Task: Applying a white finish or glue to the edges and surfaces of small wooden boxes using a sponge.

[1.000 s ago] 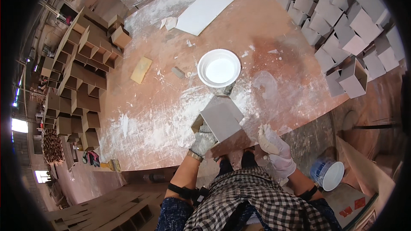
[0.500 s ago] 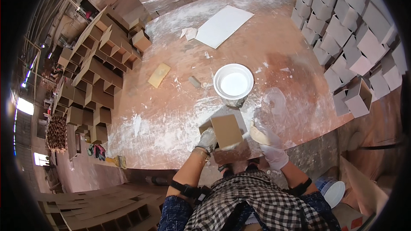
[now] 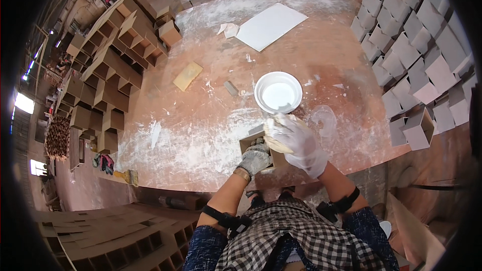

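Observation:
A small brown cardboard box (image 3: 275, 160) sits at the table's near edge with its open side up. My left hand (image 3: 255, 159), in a grey knit glove, reaches into its opening with the fingers curled, closed on the box; the fingertips are partly hidden. My right hand (image 3: 302, 145), in a loose whitish plastic glove, is closed around a cream-coloured pad (image 3: 275, 134), maybe a sponge or folded cloth. That pad is over the box's far right side. Just beyond my right hand stands a white bowl (image 3: 258, 94) with white contents.
On the powder-streaked table (image 3: 211, 115) lie a yellow sponge (image 3: 188, 76), a small grey block (image 3: 231, 88) and a white sheet (image 3: 271, 26). Brown boxes (image 3: 108, 95) are stacked at left, whitish boxes (image 3: 404, 52) at right. A brush (image 3: 131, 177) lies at the near left edge.
My right hand has moved up and left with the pad, from beside the box to over it. The box has turned so its opening faces up, and my left hand now reaches inside.

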`<state>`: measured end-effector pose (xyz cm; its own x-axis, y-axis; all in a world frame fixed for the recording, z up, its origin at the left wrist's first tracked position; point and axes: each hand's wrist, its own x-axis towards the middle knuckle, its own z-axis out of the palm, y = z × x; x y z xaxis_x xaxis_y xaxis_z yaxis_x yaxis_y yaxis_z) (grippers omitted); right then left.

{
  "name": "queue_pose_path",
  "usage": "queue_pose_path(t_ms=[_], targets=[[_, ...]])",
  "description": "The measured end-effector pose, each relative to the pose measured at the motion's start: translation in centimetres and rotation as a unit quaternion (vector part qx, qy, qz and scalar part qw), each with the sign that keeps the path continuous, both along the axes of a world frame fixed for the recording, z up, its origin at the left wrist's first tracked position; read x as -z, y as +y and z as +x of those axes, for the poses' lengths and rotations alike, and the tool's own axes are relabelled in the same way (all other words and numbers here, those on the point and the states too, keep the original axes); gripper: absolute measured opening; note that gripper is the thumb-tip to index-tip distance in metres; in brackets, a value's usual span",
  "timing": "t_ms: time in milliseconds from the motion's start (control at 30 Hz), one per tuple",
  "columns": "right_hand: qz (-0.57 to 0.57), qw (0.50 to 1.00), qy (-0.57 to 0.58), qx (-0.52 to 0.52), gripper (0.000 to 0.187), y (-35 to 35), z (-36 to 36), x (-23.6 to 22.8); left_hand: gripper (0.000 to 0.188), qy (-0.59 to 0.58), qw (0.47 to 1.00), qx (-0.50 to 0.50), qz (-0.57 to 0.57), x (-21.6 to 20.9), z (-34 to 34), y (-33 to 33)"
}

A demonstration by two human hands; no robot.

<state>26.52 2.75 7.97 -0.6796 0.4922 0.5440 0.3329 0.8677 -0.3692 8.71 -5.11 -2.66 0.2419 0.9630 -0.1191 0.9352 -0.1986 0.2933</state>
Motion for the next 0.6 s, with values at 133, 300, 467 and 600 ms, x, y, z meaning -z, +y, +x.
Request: queue_pose_path(t_ms=[133,300,467,600], targets=[[0.052,0.991,-0.088,-0.084,0.035,1.0,-0.7,-1.4,0.049,-0.007,0.993,-0.004,-0.122,-1.7,0.4,0.8],[0.021,0.993,-0.033,-0.116,0.033,-3.0,-0.6,-3.6,0.049,-0.106,0.994,-0.036,0.013,0.8,-0.3,-0.6],[-0.014,0.984,-0.059,-0.170,0.034,-3.8,1.3,-5.0,0.059,-0.147,0.985,-0.067,-0.054,-1.2,0.1,0.1],[0.118,0.992,-0.034,-0.034,0.030,-1.2,-2.3,-5.0,0.049,-0.108,0.989,-0.054,-0.086,-1.2,0.1,0.1]])
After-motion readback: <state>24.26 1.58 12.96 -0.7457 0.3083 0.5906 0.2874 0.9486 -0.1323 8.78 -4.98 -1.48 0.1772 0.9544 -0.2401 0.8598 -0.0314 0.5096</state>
